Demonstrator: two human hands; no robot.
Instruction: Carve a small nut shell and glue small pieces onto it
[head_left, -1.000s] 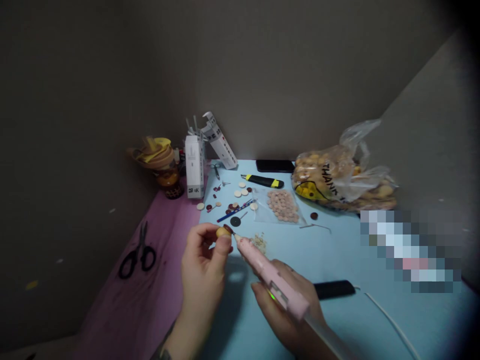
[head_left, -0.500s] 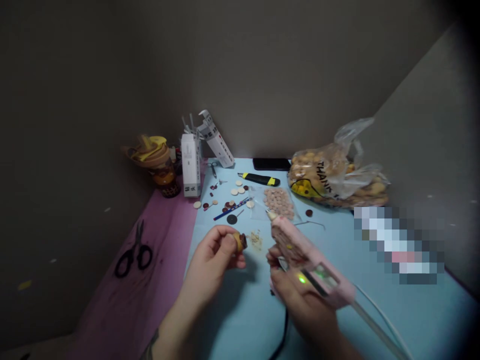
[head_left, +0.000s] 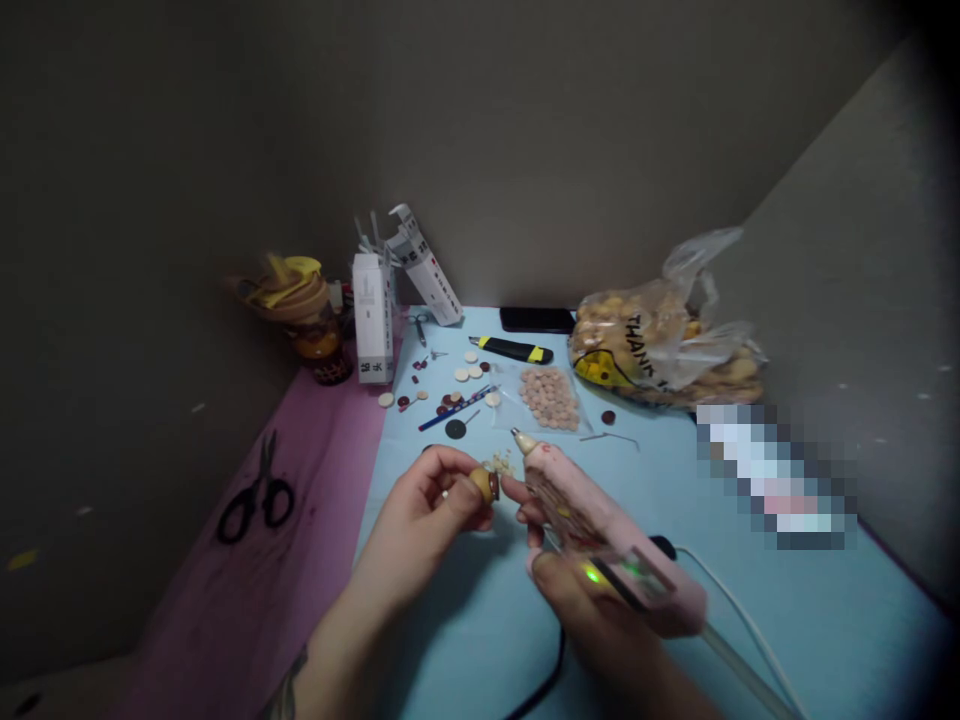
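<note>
My left hand (head_left: 427, 515) pinches a small rounded yellow-brown piece (head_left: 484, 486) with a dark brown disc-like end facing right. My right hand (head_left: 589, 605) is wrapped round a pink hot glue gun (head_left: 611, 515), whose green light glows. A fingertip of that hand is stretched out to the piece's brown end; whether it touches cannot be made out. The gun's metal nozzle (head_left: 517, 436) points up and left, above and beyond the piece. Pale crumbs (head_left: 501, 462) lie on the blue table surface (head_left: 480, 600) just behind it.
Behind the hands lie a bag of beige beads (head_left: 551, 398), a striped pencil (head_left: 459, 408), several discs (head_left: 462, 374), a utility knife (head_left: 512, 349) and a phone (head_left: 537, 320). Scissors (head_left: 257, 500), a cup (head_left: 319, 345) and white boxes (head_left: 373, 320) stand left, a filled plastic bag (head_left: 660, 350) right.
A finger of my right hand has stretched out to the brown end of the piece. The glue gun has shifted slightly left in view, and the whole scene has moved a little left and up.
</note>
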